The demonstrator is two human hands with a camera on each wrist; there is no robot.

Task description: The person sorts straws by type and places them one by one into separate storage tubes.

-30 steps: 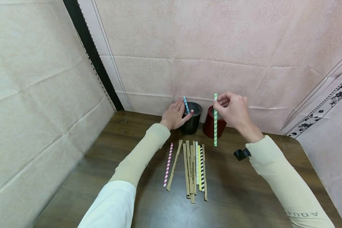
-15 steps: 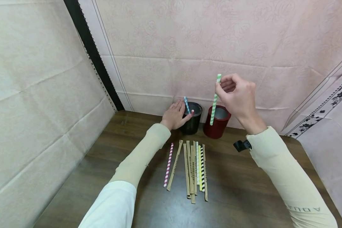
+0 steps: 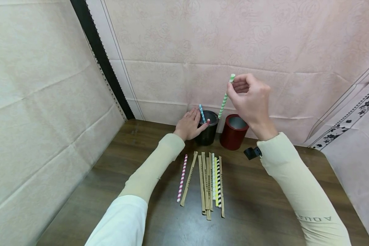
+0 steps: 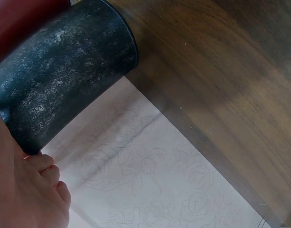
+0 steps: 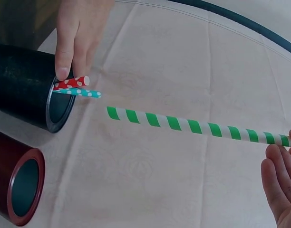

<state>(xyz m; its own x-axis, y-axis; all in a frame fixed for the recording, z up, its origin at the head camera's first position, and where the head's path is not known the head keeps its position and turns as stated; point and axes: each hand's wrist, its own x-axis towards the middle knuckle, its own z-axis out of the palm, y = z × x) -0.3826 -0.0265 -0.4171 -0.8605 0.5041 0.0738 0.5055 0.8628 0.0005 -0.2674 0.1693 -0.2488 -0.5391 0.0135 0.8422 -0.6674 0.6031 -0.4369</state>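
Note:
My right hand pinches a green-and-white striped paper straw near its top, at the back of the table. The straw slants down to the left, its lower end beside the black cup in the head view. My left hand rests against the black cup's left side, fingers straight, thumb at the rim. Inside that cup stand a blue dotted straw and a red dotted straw. In the right wrist view the green straw's end lies just short of them. Its neighbour, a dark red cup, stands to the right.
In front of the cups lie several straws in brown paper wrappers, with white, yellow and black-striped ones among them. A pink-striped straw lies to their left. Patterned cloth hangs close behind the cups.
My right hand has lifted the green-striped straw from in front of the red cup and swung its lower end left toward the black cup. The left hand has stayed put.

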